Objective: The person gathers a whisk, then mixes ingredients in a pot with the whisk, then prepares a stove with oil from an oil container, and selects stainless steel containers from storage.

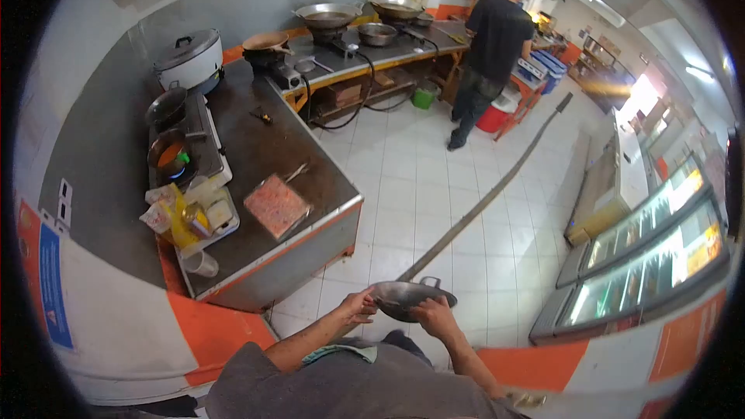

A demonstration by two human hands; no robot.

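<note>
A dark metal wok with a loop handle on its far side is held in front of my body, above the tiled floor. My left hand grips it at its left edge, fingers closed. On the near right side, my right hand is curled over the rim, and its fingertips are partly hidden. Left of the wok, on the counter, lies a flat clear bag of pink-red minced food.
The dark counter holds a small pot on a lit burner, a rice cooker and a tray of packets. A person in black stands at the far counter. Glass-door fridges line the right. A drain strip crosses the floor.
</note>
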